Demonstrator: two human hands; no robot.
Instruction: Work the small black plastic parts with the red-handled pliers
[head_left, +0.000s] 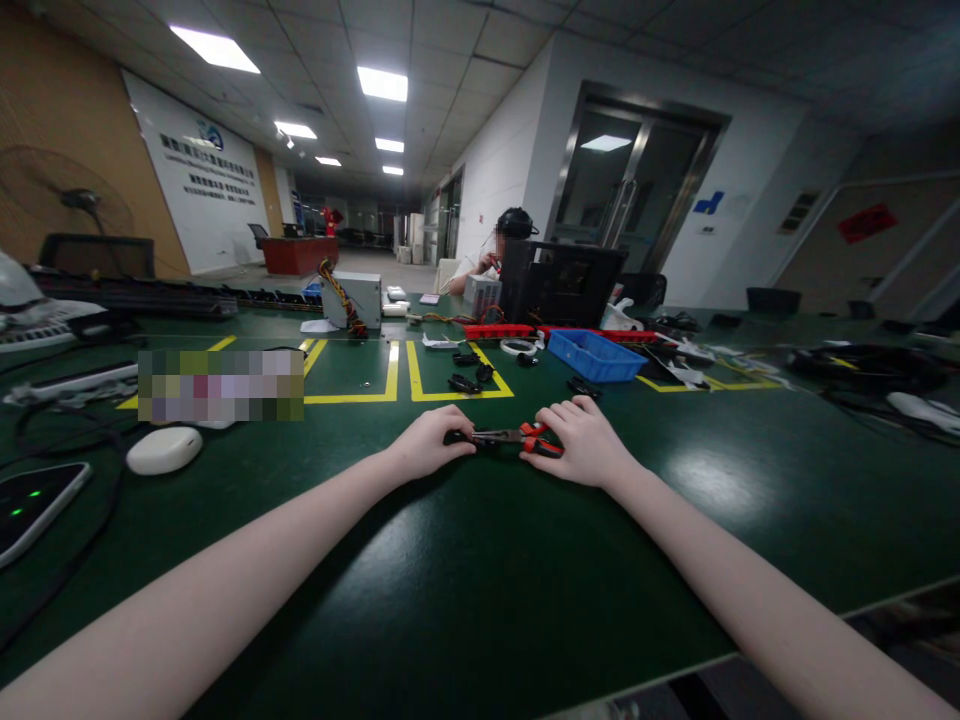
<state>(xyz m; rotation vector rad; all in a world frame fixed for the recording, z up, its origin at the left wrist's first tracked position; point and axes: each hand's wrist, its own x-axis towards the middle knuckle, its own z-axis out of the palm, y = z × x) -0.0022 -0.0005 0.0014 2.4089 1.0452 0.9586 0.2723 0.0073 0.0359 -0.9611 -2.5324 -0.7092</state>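
My right hand (pixel 581 440) is closed around the red and black handles of a pair of long-nose pliers (pixel 506 436), whose metal jaws point left. My left hand (pixel 431 443) pinches a small black piece (pixel 454 437) at the tip of those jaws. What kind of thing it is cannot be made out, as the fingers cover most of it. Both hands are low over the green table (pixel 465 560). Beyond them, several black coiled cables (pixel 466 384) lie in and near a yellow taped square (pixel 442 394).
A blue tray (pixel 596 356) stands behind my right hand. Farther back are a metal power supply box (pixel 352 300) and a black computer case (pixel 559 285), with a person (pixel 472 272) behind it. At left lie a white rounded case (pixel 165 450), a phone-like device (pixel 37 510) and cables.
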